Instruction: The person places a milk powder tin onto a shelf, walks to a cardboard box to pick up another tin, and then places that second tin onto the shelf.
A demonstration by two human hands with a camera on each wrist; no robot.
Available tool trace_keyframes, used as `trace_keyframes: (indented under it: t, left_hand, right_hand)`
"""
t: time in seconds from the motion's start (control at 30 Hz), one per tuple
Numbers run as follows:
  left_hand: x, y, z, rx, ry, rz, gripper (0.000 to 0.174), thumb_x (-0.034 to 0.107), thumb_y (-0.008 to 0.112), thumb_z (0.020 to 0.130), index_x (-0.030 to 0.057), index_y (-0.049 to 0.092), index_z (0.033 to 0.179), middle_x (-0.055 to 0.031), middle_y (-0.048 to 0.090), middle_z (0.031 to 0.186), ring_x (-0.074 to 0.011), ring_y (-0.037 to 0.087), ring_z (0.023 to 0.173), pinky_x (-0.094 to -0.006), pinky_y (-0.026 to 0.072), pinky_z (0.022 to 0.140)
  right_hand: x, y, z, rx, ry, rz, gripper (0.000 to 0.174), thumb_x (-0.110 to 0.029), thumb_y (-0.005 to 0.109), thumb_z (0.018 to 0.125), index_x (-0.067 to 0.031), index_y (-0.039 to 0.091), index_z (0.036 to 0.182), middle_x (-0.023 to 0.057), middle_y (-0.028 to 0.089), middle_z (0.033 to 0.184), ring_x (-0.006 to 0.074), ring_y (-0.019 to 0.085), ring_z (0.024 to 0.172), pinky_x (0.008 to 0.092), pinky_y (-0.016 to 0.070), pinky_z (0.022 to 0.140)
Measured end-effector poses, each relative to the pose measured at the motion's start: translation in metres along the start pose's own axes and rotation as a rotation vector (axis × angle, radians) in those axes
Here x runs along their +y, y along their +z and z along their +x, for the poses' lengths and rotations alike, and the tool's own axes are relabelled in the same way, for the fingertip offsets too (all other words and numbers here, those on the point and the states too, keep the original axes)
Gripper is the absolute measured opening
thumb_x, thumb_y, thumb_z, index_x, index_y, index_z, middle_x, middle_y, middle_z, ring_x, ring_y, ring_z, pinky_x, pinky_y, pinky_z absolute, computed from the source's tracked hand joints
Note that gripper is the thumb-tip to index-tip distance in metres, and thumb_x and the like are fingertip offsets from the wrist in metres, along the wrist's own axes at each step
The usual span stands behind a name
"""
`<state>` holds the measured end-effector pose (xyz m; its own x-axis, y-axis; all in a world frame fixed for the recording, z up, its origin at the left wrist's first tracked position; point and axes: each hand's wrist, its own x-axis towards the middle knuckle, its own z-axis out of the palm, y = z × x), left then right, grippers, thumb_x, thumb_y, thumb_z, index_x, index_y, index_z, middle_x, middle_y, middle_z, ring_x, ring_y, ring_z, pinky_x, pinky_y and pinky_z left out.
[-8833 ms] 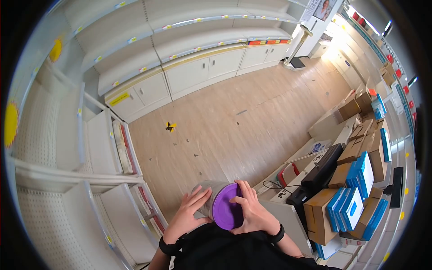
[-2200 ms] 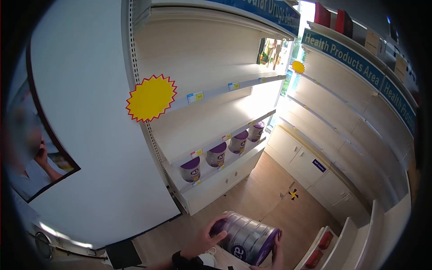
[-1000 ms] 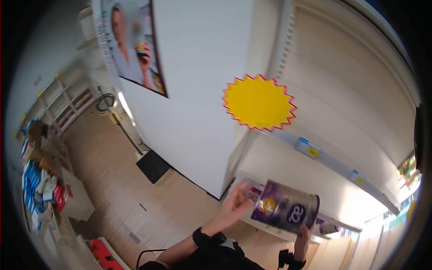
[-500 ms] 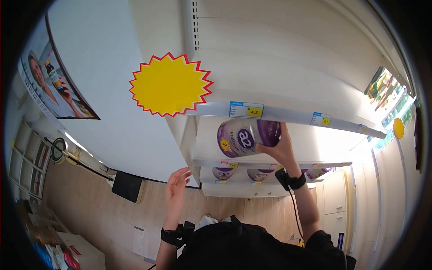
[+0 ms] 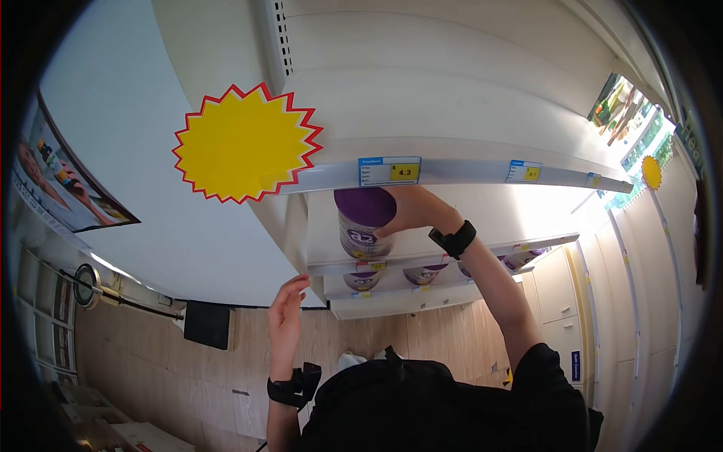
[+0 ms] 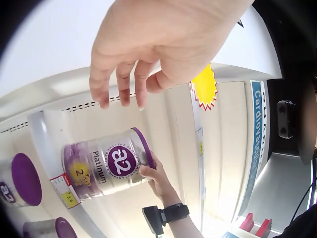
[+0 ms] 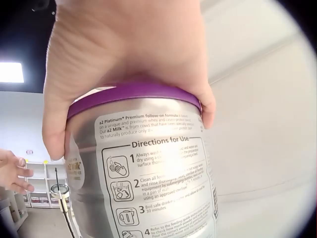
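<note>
Under the right hand, which grips its top, is the tin; the relaxed left hand is apart.

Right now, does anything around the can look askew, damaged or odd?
Nothing spilled or damaged stands out; the right hand grips the can upright, purple lid on. Only the large yellow starburst sign seems odd: it is blank.

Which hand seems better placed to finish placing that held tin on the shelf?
Probably the right hand: it grips the tin around its purple lid, at the shelf. The left hand is apart from it, holding nothing.
</note>
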<state>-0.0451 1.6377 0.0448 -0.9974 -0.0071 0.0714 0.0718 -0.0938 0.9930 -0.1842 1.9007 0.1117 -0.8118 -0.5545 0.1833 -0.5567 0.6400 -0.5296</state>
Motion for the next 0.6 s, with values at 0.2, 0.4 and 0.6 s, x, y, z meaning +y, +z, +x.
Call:
trace_keyframes:
  t: [0.2,0.4,0.6]
  left_hand:
    - [-0.010,-0.001,0.006,-0.023,-0.025,0.024,0.023,0.013,0.038,0.090,0.0036,0.057,0.098,-0.0055,0.054,0.110,-0.0128,0.048,0.101,-0.0258,0.0347,0.087]
    - [-0.021,0.006,0.005,-0.061,-0.080,-0.004,0.028,0.019,0.035,0.092,0.0025,0.057,0.097,-0.0069,0.055,0.108,-0.0135,0.050,0.099,-0.0257,0.0367,0.085]
    - [-0.034,-0.006,0.004,-0.059,-0.102,0.000,0.030,0.021,0.032,0.093,0.0023,0.056,0.097,-0.0081,0.055,0.107,-0.0139,0.051,0.098,-0.0252,0.0382,0.083]
  right_hand:
    - [0.003,0.006,0.011,-0.105,0.041,0.052,0.076,-0.028,0.079,0.050,-0.0163,0.048,0.118,0.0089,0.048,0.117,0.0250,0.049,0.104,0.0333,0.0410,0.088]
    - [-0.003,0.007,0.019,-0.175,0.005,0.092,0.070,-0.019,0.076,0.052,-0.0233,0.050,0.116,0.0060,0.049,0.117,0.0219,0.049,0.104,0.0306,0.0404,0.088]
    - [-0.011,0.001,0.019,-0.238,0.048,0.077,0.071,-0.016,0.076,0.051,-0.0217,0.050,0.116,0.0053,0.048,0.117,0.0214,0.047,0.105,0.0301,0.0388,0.089]
